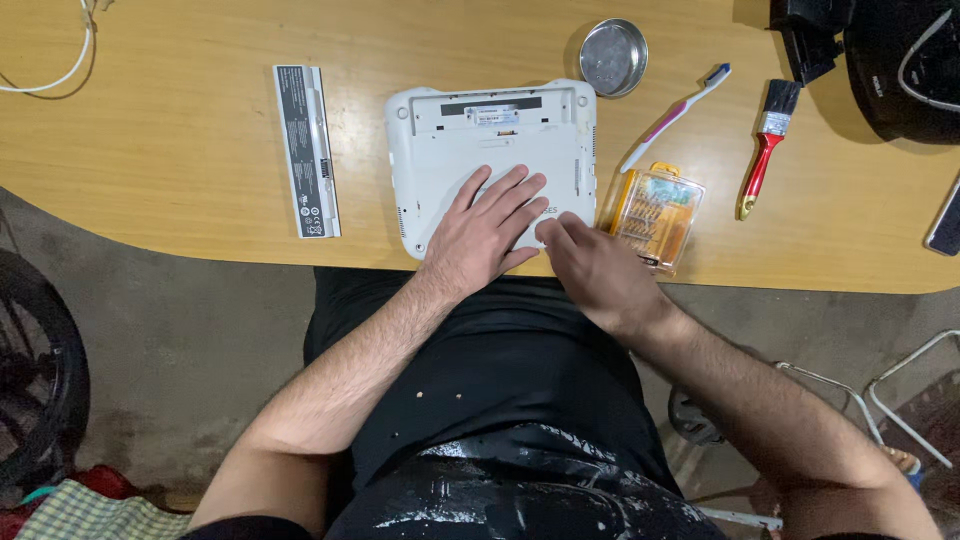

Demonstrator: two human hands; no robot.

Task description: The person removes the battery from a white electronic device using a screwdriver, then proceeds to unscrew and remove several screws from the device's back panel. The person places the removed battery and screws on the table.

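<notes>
A small white laptop (pixel 492 160) lay upside down near the front edge of the wooden worktop (pixel 180 150), its empty battery bay facing away from the person. The left hand (pixel 487 233) rested flat on the laptop's underside with its fingers spread, covering the lower middle of the case. The right hand (pixel 590 268) sat just beside it at the laptop's near right corner, its fingers curled and drawn together with the fingertips touching the case; whether it pinched anything could not be told. A long white battery pack (pixel 306 150) lay well apart to the left. Just right of the laptop stood a clear orange screwdriver-bit case (pixel 657 217), with a toothbrush (pixel 676 116) and a red-handled paintbrush (pixel 767 145) beyond it, and a round metal dish (pixel 613 57) behind the laptop.
</notes>
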